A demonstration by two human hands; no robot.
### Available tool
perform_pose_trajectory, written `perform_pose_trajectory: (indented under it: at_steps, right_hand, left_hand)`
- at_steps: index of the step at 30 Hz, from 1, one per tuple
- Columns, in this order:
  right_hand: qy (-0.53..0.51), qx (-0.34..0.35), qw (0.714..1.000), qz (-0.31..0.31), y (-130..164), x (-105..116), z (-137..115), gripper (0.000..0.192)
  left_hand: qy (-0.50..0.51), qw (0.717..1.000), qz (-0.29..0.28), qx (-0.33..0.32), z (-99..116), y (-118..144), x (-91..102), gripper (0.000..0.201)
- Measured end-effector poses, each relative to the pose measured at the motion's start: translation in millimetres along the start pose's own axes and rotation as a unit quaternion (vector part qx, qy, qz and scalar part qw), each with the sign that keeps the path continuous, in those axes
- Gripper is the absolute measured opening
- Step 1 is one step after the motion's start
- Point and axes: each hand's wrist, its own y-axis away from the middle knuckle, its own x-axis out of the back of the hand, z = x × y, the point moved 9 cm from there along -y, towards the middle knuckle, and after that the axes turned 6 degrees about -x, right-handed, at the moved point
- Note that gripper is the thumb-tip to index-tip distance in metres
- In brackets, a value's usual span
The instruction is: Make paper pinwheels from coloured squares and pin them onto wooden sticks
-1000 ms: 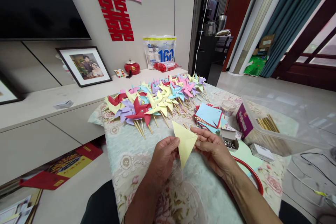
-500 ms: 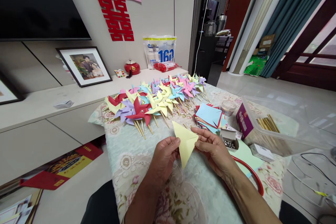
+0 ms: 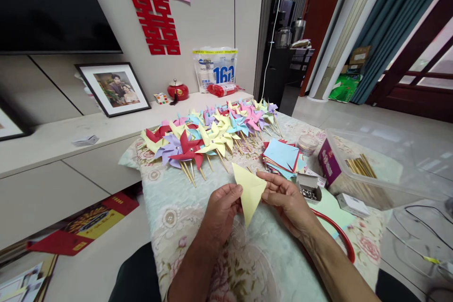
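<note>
A pale yellow piece of paper (image 3: 250,193), with creases and pointed corners, is held up above the table between both hands. My left hand (image 3: 223,205) pinches its left edge with the thumb on top. My right hand (image 3: 283,196) is closed on its right corner, thumb below and fingers behind. Beyond the hands lie several finished paper pinwheels (image 3: 215,141) on wooden sticks, in red, yellow, purple, pink and blue. To the right of the paper sits a stack of coloured paper squares (image 3: 282,155), a light blue one uppermost.
Right of my right hand stand a small open box of metal fasteners (image 3: 309,192), a white box (image 3: 353,205) and a clear plastic bin (image 3: 375,184) with sticks inside. A red curved handle (image 3: 341,236) lies by my right forearm. A floral tablecloth (image 3: 184,226) covers the table.
Almost nothing differs. Both hands keep hold of the yellow paper, and the right fingers have shifted very slightly to the left.
</note>
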Motion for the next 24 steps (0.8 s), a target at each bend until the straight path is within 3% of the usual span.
perform_pose_trajectory:
  at_steps: [14, 24]
  right_hand:
    - [0.028, 0.021, 0.999, 0.010, -1.6, 1.7, -0.8, 0.049]
    - [0.089, 0.040, 0.995, 0.022, -1.0, -0.2, -3.6, 0.056]
  left_hand:
    - [-0.027, 1.000, -0.006, -0.001, -2.0, 0.8, -2.6, 0.035]
    - [-0.084, 0.995, -0.047, -0.010, -9.7, -0.3, -5.3, 0.033]
